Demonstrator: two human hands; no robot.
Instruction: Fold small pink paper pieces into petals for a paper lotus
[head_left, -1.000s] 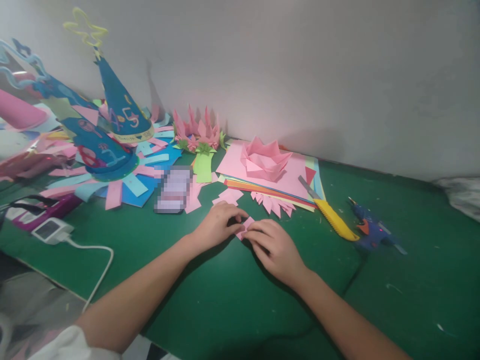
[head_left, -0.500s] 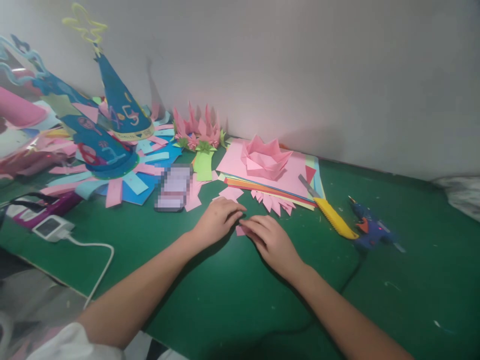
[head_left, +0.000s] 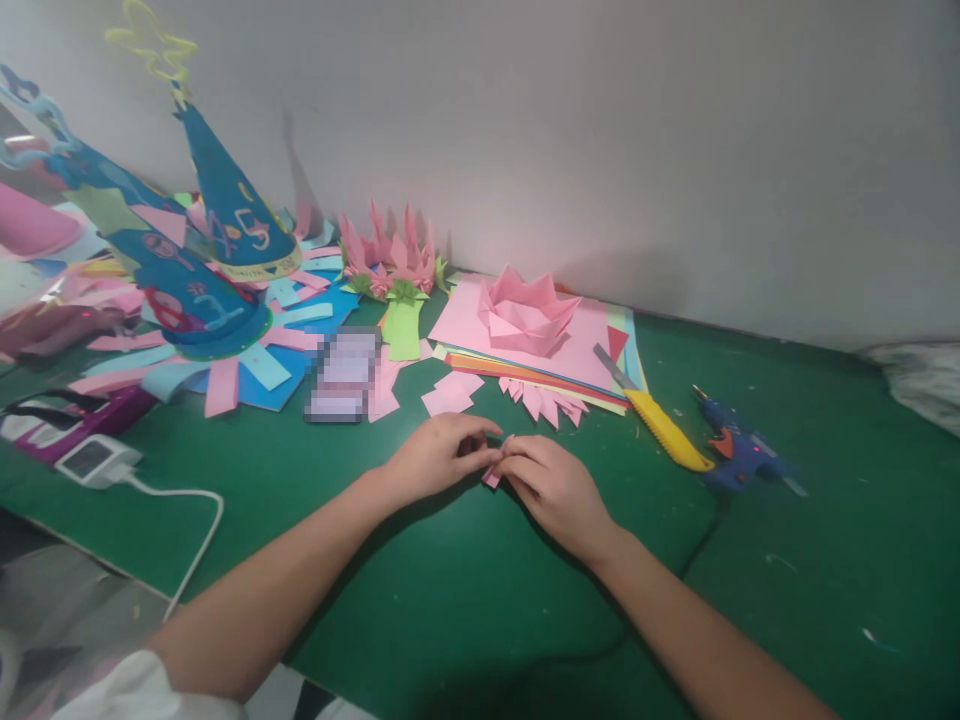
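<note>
Between my fingertips is a small piece of pink paper (head_left: 492,477), partly hidden and seemingly folded. My left hand (head_left: 439,455) curls around its left side, thumb and fingers meeting at the paper. From the right, my right hand (head_left: 559,490) pinches the same piece. Just beyond my hands lie loose pink paper squares (head_left: 452,393) and a cluster of pointed folded pink pieces (head_left: 544,400). Behind them a pink paper lotus (head_left: 529,312) sits on a stack of coloured paper sheets (head_left: 450,310).
A yellow utility knife (head_left: 667,430) with its blade out and a blue glue gun (head_left: 746,455) lie to the right. On the left are a phone (head_left: 345,375), blue cone hats (head_left: 232,190), a white charger with a cable (head_left: 97,462) and a pink paper crown (head_left: 394,255).
The pink piece has turned and come slightly nearer to me, appearing narrower now. My hands have shifted a little, uncovering more of the loose squares behind them.
</note>
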